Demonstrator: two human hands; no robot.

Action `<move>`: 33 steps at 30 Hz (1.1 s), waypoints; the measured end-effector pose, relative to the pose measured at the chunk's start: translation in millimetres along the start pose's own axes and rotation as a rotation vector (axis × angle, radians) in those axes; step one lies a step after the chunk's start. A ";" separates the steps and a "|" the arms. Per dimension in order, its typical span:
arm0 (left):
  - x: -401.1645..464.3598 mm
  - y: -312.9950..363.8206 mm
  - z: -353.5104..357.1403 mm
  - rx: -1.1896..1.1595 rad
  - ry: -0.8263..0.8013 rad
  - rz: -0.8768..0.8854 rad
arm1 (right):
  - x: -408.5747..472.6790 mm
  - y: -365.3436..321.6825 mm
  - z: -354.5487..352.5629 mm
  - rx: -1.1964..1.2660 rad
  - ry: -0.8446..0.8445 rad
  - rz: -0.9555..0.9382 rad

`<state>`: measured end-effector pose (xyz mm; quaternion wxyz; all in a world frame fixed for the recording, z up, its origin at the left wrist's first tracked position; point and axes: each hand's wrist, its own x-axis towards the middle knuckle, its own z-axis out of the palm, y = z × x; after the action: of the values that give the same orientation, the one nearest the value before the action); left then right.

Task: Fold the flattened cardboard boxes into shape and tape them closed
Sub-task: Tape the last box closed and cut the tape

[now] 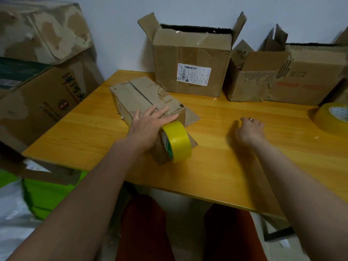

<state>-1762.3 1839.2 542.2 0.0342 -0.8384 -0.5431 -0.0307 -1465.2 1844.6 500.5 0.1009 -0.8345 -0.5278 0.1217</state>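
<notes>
A small worn cardboard box (139,95) lies on the wooden table (235,162), its top flaps folded shut and its near end flaps still spread on the table. My left hand (148,127) rests flat on the box's near end, fingers spread. A yellow tape roll (177,142) stands on edge against that hand's thumb side, on a flap. My right hand (250,129) hovers over bare table to the right, fingers loosely curled, holding nothing.
Three open boxes stand at the table's back: one with a white label (192,61), a torn one (252,78), one with red print (310,80). A second tape roll (333,117) lies far right. Stacked cartons (37,72) stand left.
</notes>
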 end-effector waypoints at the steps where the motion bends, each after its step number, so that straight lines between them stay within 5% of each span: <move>1: 0.7 -1.1 0.7 -0.003 0.003 0.001 | 0.8 2.4 4.2 -0.006 -0.018 0.001; 9: -0.6 -1.4 6.1 -0.035 0.082 0.020 | -0.4 0.6 9.0 0.066 0.188 -0.135; 15: -20.4 16.5 17.7 -0.234 0.445 -0.056 | -4.4 5.0 10.6 0.003 0.165 -0.150; 19: -44.9 48.5 22.1 -0.642 0.898 -0.402 | -11.2 -15.0 3.9 0.258 0.147 -0.279; 20: -49.5 60.6 20.1 -0.858 0.895 -0.555 | -16.5 -22.6 -1.4 0.405 0.127 -0.306; 24: -37.2 79.7 10.6 -1.754 0.335 -0.973 | -43.6 -66.0 -28.9 0.761 0.008 -0.529; 33: -26.3 57.8 23.6 -1.753 0.273 -0.865 | -65.2 -123.7 -32.6 0.567 -0.153 -0.834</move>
<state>-1720.0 1793.9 515.0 -0.5510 -0.2852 -0.5792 -0.5287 -1588.0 1836.6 574.5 0.3245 -0.4811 -0.7681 0.2705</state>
